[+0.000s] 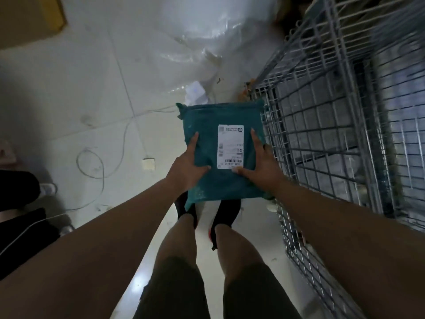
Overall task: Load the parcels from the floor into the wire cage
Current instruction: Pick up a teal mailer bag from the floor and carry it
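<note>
Head view: fingers (195,142) of left hand (186,168) and right hand (262,168) grip teal parcel (220,185) beside wire cage (322,125).

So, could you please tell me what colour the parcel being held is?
The parcel is dark teal green with a white label, seen in the head view.

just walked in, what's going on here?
A person holds a teal parcel with both hands. The left hand and right hand grip its sides, and the label faces up. The parcel is off the floor, right beside the wire cage, not yet inside.
</note>
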Tool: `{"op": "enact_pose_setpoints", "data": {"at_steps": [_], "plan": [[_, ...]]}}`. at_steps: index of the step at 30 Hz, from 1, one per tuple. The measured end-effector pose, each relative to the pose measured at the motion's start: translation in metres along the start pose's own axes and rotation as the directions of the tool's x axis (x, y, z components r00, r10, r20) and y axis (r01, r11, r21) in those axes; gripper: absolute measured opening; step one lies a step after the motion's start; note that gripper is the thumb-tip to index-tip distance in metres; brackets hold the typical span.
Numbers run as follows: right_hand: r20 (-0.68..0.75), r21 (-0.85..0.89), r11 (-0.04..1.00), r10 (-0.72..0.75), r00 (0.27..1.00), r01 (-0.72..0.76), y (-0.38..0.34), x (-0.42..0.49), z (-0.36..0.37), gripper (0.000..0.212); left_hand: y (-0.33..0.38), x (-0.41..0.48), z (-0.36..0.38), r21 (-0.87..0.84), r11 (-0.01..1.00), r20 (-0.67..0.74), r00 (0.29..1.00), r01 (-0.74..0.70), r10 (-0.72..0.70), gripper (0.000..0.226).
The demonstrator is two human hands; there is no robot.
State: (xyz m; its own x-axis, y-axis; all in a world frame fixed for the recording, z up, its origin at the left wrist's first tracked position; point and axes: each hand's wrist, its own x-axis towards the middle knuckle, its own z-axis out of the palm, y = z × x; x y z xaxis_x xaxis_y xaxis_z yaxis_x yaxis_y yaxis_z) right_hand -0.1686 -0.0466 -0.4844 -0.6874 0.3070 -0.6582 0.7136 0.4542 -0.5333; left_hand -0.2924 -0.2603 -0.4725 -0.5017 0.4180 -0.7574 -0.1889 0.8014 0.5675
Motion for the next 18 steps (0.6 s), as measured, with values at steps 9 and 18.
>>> {"op": "enact_pose_setpoints", "data": {"at_steps": [9,18], "plan": [[-0.002,-0.139,0.990,-0.024,1.000,0.023,0.104,0.185,0.063,0.135,-0.079,0.189,0.067,-0.130,0.991,0.009,1.000,-0.014,0.015,0.115],[-0.009,-0.099,0.995,0.008,1.000,-0.009,0.141,0.259,0.093,0.136,-0.109,0.269,0.093,-0.142,0.990,0.003,1.000,0.016,-0.016,0.117]]}}
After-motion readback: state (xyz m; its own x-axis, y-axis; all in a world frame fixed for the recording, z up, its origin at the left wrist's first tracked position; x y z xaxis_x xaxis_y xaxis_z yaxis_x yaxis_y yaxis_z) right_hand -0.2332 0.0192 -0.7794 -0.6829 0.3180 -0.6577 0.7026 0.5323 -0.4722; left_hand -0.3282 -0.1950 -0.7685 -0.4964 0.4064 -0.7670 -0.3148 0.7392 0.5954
